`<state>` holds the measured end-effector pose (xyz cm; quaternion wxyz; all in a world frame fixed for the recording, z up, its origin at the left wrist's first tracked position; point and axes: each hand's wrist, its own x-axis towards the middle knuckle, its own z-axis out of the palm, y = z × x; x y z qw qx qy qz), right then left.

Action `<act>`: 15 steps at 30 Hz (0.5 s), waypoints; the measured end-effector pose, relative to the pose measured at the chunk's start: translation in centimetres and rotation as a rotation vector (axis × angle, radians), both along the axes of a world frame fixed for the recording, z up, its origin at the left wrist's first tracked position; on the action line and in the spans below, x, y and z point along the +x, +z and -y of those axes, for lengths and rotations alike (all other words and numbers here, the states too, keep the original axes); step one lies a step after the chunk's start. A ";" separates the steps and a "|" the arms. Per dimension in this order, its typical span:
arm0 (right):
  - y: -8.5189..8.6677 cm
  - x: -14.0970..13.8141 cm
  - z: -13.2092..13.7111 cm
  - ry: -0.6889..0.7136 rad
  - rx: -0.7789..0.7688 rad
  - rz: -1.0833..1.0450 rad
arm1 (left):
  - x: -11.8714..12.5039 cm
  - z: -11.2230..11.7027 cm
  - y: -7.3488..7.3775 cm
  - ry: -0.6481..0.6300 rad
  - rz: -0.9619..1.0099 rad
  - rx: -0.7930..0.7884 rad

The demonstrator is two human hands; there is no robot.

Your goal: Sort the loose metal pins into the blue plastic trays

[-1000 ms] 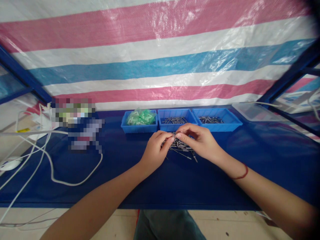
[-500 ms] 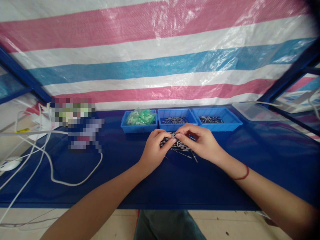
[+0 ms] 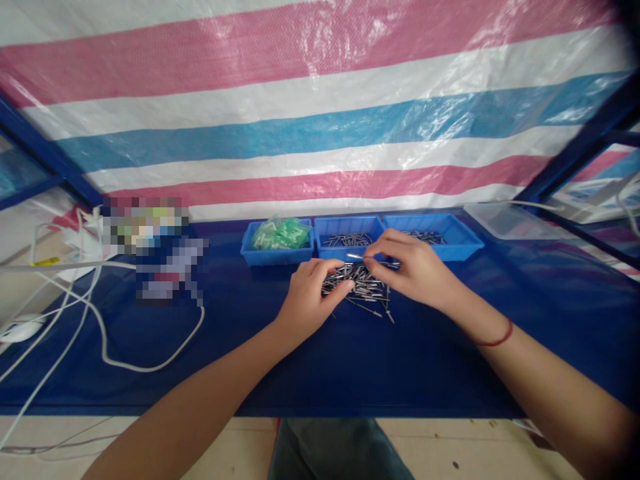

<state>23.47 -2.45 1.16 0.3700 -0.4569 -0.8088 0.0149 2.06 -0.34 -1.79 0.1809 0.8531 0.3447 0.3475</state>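
A loose pile of metal blind rivets (image 3: 367, 288) lies on the blue table between my hands. My right hand (image 3: 407, 267) is above the pile's right side, pinching one blind rivet (image 3: 355, 257) between thumb and fingertips; its silvery end points left. At the pile's left edge rests my left hand (image 3: 313, 290), thumb and fingers apart around the near rivets, with nothing visibly gripped. Behind the pile, the middle blue bin (image 3: 350, 252) and the right blue bin (image 3: 457, 251) hold more rivets. My right hand partly covers the right bin's front.
The left blue bin (image 3: 277, 257) contains green plastic packets (image 3: 283, 233). A clear plastic lid (image 3: 510, 222) lies at the back right. White cables (image 3: 150, 368) loop over the left side, near a white mouse (image 3: 23, 328). A striped sheet (image 3: 320, 147) hangs behind the table (image 3: 350, 380).
My right hand has moved up and right, away from the left, with a rivet in its fingertips. The left thumb and fingers have parted.
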 end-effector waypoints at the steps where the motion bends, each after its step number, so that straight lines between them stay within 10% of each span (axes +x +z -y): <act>1: 0.1 1.1 -0.3 -0.085 0.037 0.013 | 0.0 0.2 0.0 -0.021 -0.074 0.011; 9: -1.7 10.5 -2.1 -0.557 0.180 0.174 | -0.1 1.0 -0.4 -0.184 -0.369 0.118; 15: -1.3 9.5 -1.9 -0.591 0.142 0.186 | -0.1 0.5 -0.6 -0.133 -0.379 0.146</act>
